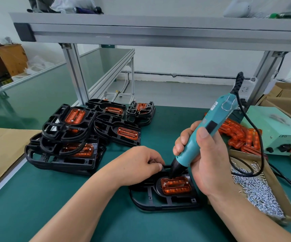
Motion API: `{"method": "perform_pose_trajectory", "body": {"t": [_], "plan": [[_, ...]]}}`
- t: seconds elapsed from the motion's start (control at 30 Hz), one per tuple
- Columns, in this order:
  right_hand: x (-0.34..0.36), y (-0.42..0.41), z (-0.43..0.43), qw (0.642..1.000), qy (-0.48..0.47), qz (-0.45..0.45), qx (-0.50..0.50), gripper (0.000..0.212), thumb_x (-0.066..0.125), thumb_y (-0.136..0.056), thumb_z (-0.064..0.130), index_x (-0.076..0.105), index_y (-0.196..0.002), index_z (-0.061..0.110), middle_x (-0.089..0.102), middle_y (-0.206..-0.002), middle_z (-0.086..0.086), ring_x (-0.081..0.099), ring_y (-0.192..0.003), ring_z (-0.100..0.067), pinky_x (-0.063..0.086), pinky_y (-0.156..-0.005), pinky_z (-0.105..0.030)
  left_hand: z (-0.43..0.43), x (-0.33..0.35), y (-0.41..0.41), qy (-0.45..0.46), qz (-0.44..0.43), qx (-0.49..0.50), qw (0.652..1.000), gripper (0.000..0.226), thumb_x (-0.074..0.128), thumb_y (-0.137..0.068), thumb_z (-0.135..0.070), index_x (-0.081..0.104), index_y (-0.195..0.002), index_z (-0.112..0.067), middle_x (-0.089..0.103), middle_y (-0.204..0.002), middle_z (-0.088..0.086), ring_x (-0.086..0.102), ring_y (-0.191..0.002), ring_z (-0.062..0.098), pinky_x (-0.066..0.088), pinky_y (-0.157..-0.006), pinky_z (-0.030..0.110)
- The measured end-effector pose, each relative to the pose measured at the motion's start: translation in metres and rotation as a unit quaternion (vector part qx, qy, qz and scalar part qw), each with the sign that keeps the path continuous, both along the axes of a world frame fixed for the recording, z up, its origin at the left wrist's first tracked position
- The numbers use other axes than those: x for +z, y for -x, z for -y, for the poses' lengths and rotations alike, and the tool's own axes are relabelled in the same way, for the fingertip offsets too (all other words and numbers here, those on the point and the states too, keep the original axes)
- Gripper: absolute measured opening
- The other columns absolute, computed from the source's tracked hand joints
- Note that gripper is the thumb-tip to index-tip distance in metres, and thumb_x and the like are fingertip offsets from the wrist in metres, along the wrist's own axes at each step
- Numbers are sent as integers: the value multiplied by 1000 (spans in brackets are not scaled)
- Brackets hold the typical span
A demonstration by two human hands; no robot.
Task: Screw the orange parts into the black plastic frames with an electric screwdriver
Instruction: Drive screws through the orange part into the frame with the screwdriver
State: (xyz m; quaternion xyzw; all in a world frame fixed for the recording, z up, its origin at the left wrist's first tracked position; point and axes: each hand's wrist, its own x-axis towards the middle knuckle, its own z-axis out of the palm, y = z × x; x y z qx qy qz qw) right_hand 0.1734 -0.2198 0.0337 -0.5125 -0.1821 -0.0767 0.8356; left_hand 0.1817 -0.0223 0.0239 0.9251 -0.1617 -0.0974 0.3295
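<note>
Right hand (209, 165) grips electric screwdriver (209, 123), tip on orange part (176, 186) (far-left corner), seated in black frame (158, 205) near front edge of bench (71, 198). Left hand (141, 163): curled fingers hold the frame's far rim.

I see a green-matted workbench (71, 198). At front centre lies one black plastic frame (146, 198) with an orange translucent part (175, 186) seated in it. Back left is a pile of similar frames (67, 137). To the right lie loose orange parts (242, 135), a pale green control box (277, 130) and a brown cardboard tray (246, 155) of silver screws (256, 193).
</note>
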Motion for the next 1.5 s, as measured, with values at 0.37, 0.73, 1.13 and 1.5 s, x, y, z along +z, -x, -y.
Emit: {"method": "perform_pose_trajectory", "body": {"t": [0.37,0.73,1.13,1.5], "plan": [[2,1,-5,998,42,38,16,51,74,-96,52,48,-110,10,57,-85,-12,58,-70,-28,49,-72,-46,-1,2,0,-5,-3,-18,1000,12,65,-96,-38,76,-101,-36,68,-77,-11,56,-65,1,46,-63,25],[4,3,-11,985,132,95,50,41,66,-103,55,52,-116,18,60,-85,-10,56,-71,-39,50,-73,-49,1,2,1,5,-2,-10,1000,33,73,-91,-38,61,-65,-54,55,-58,-23,47,-54,0,36,-54,19],[12,6,-31,969,208,106,84,56,68,-97,64,50,-110,12,56,-79,-6,53,-70,-34,50,-70,-55,1,1,2,13,-16,4,1000,29,63,-81,-39,63,-90,-11,68,-94,17,67,-92,37,58,-79,56],[8,7,-36,972,195,108,74,54,69,-98,63,52,-109,13,55,-78,-6,52,-66,-34,47,-67,-61,1,-6,-4,19,-11,10,1000,39,58,-78,-42,62,-94,-7,67,-99,21,66,-95,39,58,-79,56]]}}
